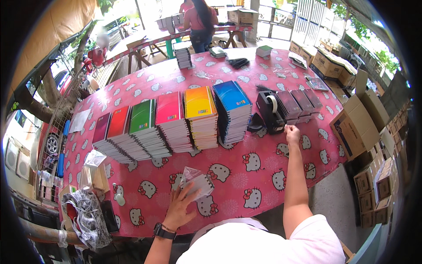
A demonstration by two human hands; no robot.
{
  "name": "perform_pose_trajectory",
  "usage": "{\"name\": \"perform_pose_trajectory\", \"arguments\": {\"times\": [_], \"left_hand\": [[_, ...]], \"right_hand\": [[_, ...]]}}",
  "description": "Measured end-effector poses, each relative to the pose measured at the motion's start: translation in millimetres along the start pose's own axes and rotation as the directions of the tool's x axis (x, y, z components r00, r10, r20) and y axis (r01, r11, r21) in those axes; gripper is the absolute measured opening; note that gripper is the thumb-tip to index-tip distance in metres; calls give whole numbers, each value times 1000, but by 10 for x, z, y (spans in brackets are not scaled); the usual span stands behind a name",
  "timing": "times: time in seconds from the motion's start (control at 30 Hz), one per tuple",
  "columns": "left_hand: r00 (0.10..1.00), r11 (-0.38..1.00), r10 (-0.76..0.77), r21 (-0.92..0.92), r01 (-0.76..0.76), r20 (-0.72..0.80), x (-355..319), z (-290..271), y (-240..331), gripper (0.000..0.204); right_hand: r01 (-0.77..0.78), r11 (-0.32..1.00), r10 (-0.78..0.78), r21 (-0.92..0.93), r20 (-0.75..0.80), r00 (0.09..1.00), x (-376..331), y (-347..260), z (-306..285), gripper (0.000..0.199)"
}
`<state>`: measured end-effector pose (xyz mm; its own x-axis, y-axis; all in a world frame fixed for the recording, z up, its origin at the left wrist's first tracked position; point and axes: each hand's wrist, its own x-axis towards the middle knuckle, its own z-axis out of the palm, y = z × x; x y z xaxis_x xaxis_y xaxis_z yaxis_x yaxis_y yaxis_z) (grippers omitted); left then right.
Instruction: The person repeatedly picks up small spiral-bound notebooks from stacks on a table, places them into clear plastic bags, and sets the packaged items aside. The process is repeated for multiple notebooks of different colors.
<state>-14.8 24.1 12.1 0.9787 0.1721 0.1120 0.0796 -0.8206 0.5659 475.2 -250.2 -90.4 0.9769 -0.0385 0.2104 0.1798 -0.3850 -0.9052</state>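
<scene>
while left hand grips wrapped bundle | right hand pinching at tape dispenser | tape unseen

Beyond the gripped packet, six stacks of spiral notebooks stand in a row on the pink patterned table, covers running from maroon to blue. Further off, dark notebooks lie right of them. Cardboard boxes crowd the floor far right.
</scene>
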Motion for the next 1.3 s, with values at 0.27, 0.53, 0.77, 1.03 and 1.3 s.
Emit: {"name": "perform_pose_trajectory", "arguments": {"times": [0.27, 0.53, 0.77, 1.03, 1.3], "left_hand": [[999, 1000, -16, -16, 16, -39, 3, 9, 20, 77], [997, 997, -65, 41, 63, 35, -36, -6, -5, 80], [997, 1000, -26, 10, 26, -75, -57, 23, -11, 84], [784, 975, 217, 173, -141, -582, 133, 337, 36, 57], [846, 536, -532, -762, 364, 31, 261, -28, -216, 48]], "right_hand": [[-503, 861, 168, 74, 892, 419, -1184, -1466, 619, 16], [441, 893, -68, 93, 995, -71, -2476, -2910, 969, 45], [886, 442, 27, -142, 989, 145, -2359, -2800, 878, 51], [396, 642, -749, 656, 648, 140, -2576, -2373, 639, 23], [111, 986, -139, 122, 976, 167, -2532, -2084, 891, 66]]}}
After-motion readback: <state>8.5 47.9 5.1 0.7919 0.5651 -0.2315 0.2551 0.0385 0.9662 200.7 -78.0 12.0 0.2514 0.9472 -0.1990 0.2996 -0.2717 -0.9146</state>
